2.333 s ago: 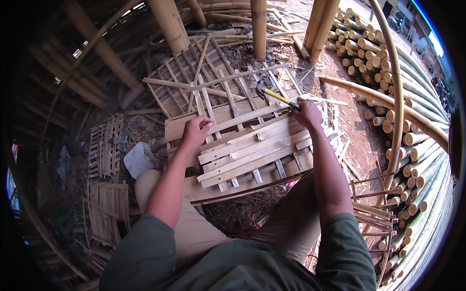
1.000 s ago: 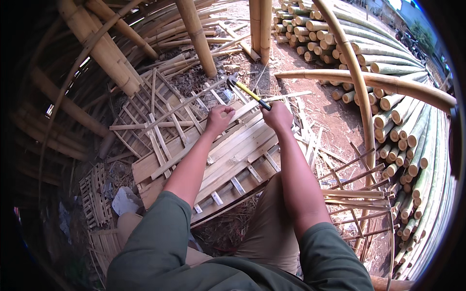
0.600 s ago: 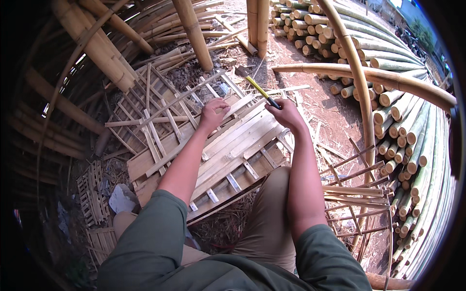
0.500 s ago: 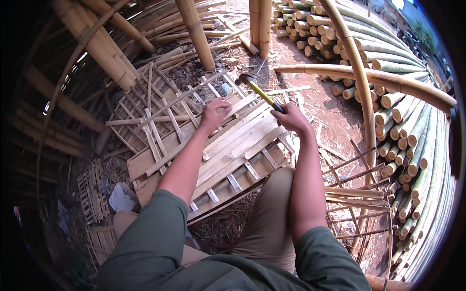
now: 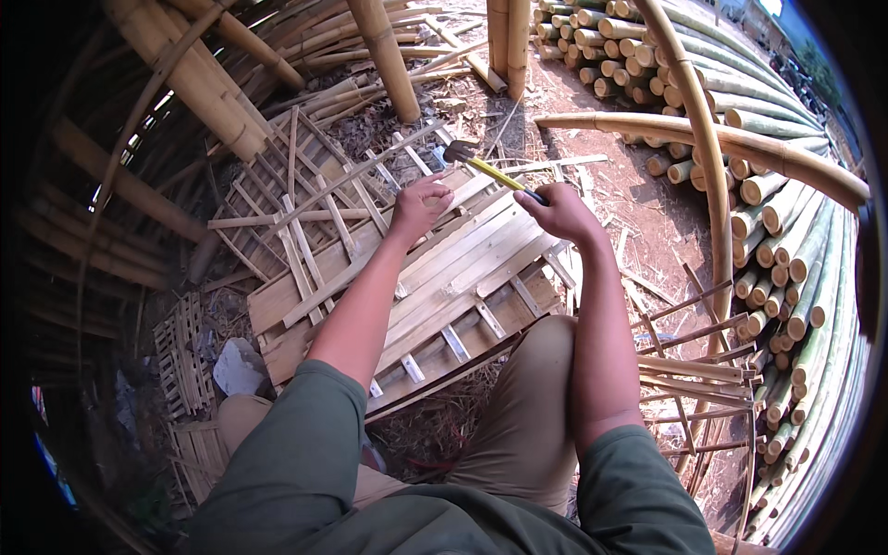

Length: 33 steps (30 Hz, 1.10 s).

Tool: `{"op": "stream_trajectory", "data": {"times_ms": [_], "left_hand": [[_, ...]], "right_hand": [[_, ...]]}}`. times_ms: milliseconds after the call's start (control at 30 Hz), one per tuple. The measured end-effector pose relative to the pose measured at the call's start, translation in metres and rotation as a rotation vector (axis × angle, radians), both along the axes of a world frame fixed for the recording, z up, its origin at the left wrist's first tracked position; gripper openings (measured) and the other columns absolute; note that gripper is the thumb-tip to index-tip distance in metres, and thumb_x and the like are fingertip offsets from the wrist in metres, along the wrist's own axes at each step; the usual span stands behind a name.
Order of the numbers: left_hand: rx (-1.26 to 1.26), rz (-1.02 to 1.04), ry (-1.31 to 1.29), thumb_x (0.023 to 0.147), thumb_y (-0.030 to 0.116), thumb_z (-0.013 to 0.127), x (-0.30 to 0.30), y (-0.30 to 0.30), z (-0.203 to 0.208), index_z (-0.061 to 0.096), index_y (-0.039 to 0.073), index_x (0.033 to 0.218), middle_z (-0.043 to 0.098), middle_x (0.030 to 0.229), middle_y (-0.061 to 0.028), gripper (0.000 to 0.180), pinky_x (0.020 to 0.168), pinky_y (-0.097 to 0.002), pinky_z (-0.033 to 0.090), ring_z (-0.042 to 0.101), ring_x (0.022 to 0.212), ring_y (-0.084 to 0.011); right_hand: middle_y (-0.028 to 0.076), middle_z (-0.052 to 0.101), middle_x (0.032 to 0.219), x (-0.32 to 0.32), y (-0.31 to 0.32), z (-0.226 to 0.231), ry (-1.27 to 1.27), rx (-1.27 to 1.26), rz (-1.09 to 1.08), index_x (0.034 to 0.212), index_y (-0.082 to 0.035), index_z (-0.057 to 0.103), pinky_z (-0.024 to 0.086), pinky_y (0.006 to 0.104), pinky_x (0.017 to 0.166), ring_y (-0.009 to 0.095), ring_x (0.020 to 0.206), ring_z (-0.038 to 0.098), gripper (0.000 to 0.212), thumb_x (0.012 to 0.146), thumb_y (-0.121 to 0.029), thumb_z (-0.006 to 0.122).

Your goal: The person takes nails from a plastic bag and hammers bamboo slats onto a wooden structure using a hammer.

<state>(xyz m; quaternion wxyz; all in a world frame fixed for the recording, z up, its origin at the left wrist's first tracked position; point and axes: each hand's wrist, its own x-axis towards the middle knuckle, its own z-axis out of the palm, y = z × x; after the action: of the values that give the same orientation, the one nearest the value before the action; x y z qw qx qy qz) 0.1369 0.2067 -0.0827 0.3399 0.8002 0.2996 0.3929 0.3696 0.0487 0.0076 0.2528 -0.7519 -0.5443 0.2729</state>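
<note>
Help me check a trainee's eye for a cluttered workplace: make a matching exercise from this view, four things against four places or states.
Things
1. hammer
2. left hand
3. bamboo pole pile
4. pale block

Places and states
A. on the ground near the left knee
B. gripped by the right hand
C. running along the picture's right side
D. over the wooden boards, fingers curled

Right pairs: 1-B, 2-D, 3-C, 4-A

A head-worn fisheye camera looks down at the hands point(image 5: 566, 215).
</note>
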Motion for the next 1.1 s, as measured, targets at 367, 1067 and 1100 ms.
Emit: {"op": "stream_trajectory", "data": {"times_ms": [367,1067,1100], "left_hand": [[0.034,-0.025,-0.056,0.079,0.011,0.077,0.003,0.011,-0.011,0.075,0.004,0.085,0.073,0.094,-0.0102,0.009,0.091,-0.0327,0.052,0.068,0.102,-0.0224],[0.042,-0.068,-0.04,0.076,0.01,0.079,-0.001,0.006,-0.005,0.073,0.003,0.076,0.071,0.098,-0.0083,0.009,0.084,-0.0302,0.052,0.067,0.093,-0.0188],[0.025,-0.07,-0.046,0.075,0.01,0.079,0.001,0.004,-0.004,0.073,0.003,0.076,0.071,0.098,-0.0085,0.01,0.084,-0.0305,0.052,0.067,0.093,-0.0191]], "right_hand": [[0.02,0.066,0.076,-0.029,0.002,0.0,-0.065,0.143,0.029,0.1,-0.005,0.071,0.048,0.0411,0.066,0.033,0.069,0.063,0.032,0.092,-0.035,0.062],[0.025,0.064,0.075,-0.082,0.001,0.0,-0.219,0.243,-0.127,0.085,0.001,0.062,0.049,0.0515,0.068,0.043,0.074,0.063,0.035,0.096,-0.03,0.053],[0.024,0.064,0.076,-0.079,0.001,0.002,-0.221,0.22,-0.121,0.083,0.001,0.063,0.05,0.0511,0.069,0.042,0.074,0.064,0.038,0.097,-0.033,0.054]]}}
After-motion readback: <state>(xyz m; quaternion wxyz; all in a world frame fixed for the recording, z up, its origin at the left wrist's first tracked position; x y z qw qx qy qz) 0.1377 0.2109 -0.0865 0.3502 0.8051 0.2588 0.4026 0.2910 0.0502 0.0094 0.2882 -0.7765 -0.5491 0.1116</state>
